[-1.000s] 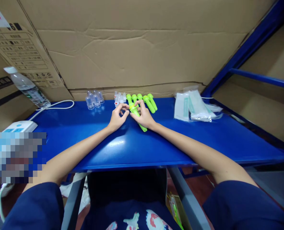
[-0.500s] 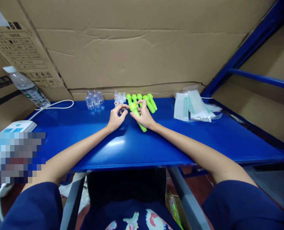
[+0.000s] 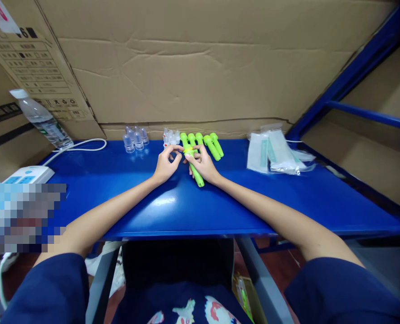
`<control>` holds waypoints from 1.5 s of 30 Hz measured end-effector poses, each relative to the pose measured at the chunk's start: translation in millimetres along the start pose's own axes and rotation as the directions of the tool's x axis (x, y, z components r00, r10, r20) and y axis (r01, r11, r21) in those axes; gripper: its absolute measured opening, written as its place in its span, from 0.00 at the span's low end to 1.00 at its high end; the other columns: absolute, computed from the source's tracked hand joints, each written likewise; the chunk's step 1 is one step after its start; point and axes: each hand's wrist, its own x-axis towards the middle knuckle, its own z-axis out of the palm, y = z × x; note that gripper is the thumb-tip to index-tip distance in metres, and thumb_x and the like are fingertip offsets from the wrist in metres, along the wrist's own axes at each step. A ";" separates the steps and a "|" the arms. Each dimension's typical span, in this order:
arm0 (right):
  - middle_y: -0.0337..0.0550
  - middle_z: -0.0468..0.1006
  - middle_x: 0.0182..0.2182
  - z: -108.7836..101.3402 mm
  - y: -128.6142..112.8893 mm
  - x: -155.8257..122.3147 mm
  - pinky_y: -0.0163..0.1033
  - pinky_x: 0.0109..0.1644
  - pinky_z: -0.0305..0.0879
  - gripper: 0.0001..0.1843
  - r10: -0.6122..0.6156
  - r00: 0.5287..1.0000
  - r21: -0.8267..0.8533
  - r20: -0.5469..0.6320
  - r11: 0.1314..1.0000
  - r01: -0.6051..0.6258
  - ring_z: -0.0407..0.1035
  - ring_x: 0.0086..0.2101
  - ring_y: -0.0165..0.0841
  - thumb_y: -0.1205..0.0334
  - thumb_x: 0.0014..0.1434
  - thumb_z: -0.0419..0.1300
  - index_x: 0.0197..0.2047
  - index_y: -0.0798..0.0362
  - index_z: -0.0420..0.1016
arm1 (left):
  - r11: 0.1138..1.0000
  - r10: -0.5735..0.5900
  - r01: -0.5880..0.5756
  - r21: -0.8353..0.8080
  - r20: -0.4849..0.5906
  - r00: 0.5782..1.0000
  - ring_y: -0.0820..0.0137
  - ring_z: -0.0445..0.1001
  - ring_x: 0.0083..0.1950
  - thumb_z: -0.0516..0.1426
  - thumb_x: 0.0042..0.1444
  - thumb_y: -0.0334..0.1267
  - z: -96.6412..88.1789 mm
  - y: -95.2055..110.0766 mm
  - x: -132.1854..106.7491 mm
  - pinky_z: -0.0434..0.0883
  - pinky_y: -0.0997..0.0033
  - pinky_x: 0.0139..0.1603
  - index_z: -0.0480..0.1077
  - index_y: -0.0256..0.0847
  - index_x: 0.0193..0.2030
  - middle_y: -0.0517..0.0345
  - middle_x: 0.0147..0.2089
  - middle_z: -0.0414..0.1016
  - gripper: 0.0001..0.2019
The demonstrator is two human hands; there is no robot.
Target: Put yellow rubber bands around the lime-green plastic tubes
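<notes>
A bright green flashlight (image 3: pixel 197 175) with a yellow ring (image 3: pixel 188 150) round its head slants between my hands, its handle end toward me. Around its upper body my right hand (image 3: pixel 205 166) is closed. My left hand (image 3: pixel 167 165) is curled, its fingertips at the left edge of the yellow ring; the exact contact there is small. Behind the hands stands a row of similar green flashlights (image 3: pixel 214 147), partly hidden by the fingers. Just left of them is a cluster of small clear pieces (image 3: pixel 171 137), some with red dots.
Several clear plastic caps (image 3: pixel 138 141) stand at the back left of the blue table (image 3: pixel 220 211). A water bottle (image 3: pixel 46 121), a white cable and a power strip (image 3: pixel 31 173) are farther left. Clear-bagged white packets (image 3: pixel 270 150) lie right. Cardboard (image 3: pixel 200 81) walls the back.
The held flashlight's handle end has shifted slightly left and stands a bit more upright. Both hands keep nearly the same place, and the whole view has shifted slightly.
</notes>
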 end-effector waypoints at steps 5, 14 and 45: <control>0.40 0.80 0.38 0.1 -1.5 -1.6 0.36 0.13 0.68 0.26 -0.021 0.999 0.031 0.026 0.999 0.020 0.70 0.16 0.28 0.41 0.63 0.62 0.49 0.46 0.52 | 1.000 0.006 -0.006 0.013 -0.007 1.000 0.69 0.77 0.41 0.54 0.58 0.28 -1.2 0.4 0.1 0.69 0.71 0.39 0.74 0.39 0.44 0.54 0.44 0.81 0.10; 0.39 0.81 0.36 1.0 2.6 -4.3 0.32 0.13 0.67 0.26 -0.038 0.997 0.057 0.068 0.998 0.034 0.69 0.15 0.26 0.38 0.65 0.57 0.50 0.46 0.51 | 0.997 0.062 -0.063 0.041 0.005 0.998 0.69 0.76 0.39 0.55 0.53 0.27 -1.5 0.9 0.3 0.70 0.70 0.39 0.73 0.40 0.43 0.55 0.42 0.79 0.11; 0.39 0.80 0.31 -1.5 1.6 3.5 0.31 0.12 0.60 0.32 0.000 0.996 0.211 0.092 0.977 -0.019 0.67 0.15 0.27 0.33 0.63 0.56 0.57 0.49 0.57 | 1.000 0.027 -0.027 0.010 -0.011 1.000 0.67 0.77 0.46 0.54 0.52 0.26 0.0 -1.3 -1.6 0.69 0.69 0.41 0.71 0.41 0.47 0.54 0.47 0.79 0.15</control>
